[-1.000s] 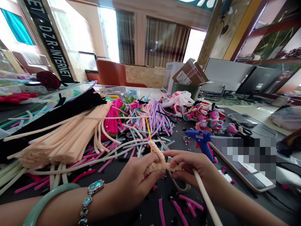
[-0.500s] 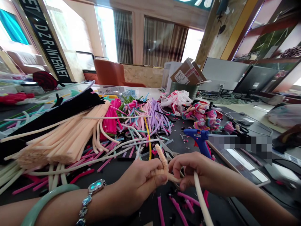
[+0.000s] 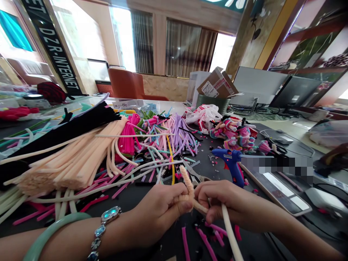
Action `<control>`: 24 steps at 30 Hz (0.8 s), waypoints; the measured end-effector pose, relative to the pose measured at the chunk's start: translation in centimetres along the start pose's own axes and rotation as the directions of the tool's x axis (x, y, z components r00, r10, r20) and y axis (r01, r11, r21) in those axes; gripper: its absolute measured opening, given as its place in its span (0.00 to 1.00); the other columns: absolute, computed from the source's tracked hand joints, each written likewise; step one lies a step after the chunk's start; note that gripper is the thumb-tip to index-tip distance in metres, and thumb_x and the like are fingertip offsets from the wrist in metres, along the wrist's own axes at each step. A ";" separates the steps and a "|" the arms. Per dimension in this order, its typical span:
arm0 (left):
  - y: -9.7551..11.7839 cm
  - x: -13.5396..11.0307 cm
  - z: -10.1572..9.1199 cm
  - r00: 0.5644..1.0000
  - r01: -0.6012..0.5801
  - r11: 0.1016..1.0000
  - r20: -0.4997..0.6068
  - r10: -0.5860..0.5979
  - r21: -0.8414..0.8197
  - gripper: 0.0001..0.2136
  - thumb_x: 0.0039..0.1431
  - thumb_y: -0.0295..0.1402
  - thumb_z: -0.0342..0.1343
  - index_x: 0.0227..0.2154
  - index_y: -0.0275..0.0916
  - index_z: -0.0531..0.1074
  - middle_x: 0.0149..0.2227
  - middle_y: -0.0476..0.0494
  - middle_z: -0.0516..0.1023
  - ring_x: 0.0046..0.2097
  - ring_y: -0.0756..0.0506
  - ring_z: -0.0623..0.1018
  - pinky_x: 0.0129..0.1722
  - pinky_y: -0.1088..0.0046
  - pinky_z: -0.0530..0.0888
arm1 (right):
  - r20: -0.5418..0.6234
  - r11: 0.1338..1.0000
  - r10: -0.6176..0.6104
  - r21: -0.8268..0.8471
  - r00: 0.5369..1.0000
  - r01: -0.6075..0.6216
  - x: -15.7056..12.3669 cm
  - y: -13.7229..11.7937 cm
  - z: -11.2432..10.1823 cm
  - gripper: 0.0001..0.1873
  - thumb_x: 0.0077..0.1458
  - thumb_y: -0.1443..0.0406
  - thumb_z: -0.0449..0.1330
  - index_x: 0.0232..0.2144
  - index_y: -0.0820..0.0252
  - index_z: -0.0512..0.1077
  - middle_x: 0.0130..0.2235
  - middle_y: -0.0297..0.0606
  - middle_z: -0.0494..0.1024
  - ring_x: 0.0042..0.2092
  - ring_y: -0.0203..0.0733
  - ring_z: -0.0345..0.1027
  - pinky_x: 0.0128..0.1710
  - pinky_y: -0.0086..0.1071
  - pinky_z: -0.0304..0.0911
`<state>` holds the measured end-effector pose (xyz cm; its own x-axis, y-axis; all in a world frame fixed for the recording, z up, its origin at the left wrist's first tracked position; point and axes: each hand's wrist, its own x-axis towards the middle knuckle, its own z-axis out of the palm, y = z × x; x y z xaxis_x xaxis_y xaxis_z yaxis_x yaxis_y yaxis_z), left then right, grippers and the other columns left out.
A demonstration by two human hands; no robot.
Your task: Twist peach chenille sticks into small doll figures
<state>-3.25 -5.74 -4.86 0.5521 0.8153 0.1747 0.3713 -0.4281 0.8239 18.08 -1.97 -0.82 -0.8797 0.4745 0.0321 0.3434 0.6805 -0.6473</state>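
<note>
My left hand pinches a short peach pipe-cleaner coil, which stands upright above the fingers. My right hand is close against it, its fingers closed on a long cream pipe-cleaner stem that runs down toward me. A peach strand links the coil to my right fingers. Just beyond my hands lie metal scissors, partly hidden. A jade bangle and a jewelled bracelet circle my left wrist.
Peach and black pipe-cleaner bundles fill the table's left side. Loose pink, purple and green pieces are strewn across the dark tabletop. A blue glue gun, a tablet and a pile of finished pipe-cleaner pieces lie to the right.
The coil has swung from leaning left to nearly upright. My hands have drawn closer together around it, and the view has shifted slightly.
</note>
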 end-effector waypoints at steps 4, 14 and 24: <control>-0.2 0.0 0.0 1.000 0.013 0.998 0.010 -0.014 0.053 0.12 0.65 0.38 0.43 0.29 0.37 0.63 0.23 0.56 0.57 0.25 0.55 0.57 0.25 0.80 0.56 | -0.024 0.998 -0.026 0.056 0.999 0.027 0.2 0.1 0.0 0.11 0.57 0.65 0.57 0.25 0.60 0.60 0.35 0.34 0.71 0.36 0.33 0.63 0.38 0.23 0.60; -0.3 0.0 -0.2 0.999 0.019 0.986 0.041 -0.026 0.167 0.11 0.64 0.39 0.42 0.31 0.39 0.63 0.24 0.55 0.59 0.25 0.54 0.58 0.25 0.78 0.56 | -0.072 0.999 0.004 0.048 0.997 -0.001 0.0 0.3 0.3 0.08 0.57 0.65 0.57 0.28 0.60 0.62 0.43 0.35 0.68 0.38 0.32 0.64 0.39 0.24 0.59; -0.1 -0.1 0.0 1.000 0.008 0.983 0.004 -0.008 0.182 0.09 0.65 0.35 0.42 0.29 0.39 0.61 0.23 0.56 0.57 0.23 0.54 0.56 0.24 0.78 0.55 | -0.108 0.991 0.080 0.120 0.991 -0.067 -0.3 0.2 0.1 0.06 0.58 0.64 0.56 0.30 0.59 0.68 0.49 0.33 0.64 0.37 0.29 0.65 0.38 0.22 0.60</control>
<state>-3.39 -5.77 -4.96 0.5522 0.8171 0.1654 0.5053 -0.4858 0.7132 18.36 -2.01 -1.06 -0.8088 0.5848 0.0627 0.3593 0.5757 -0.7345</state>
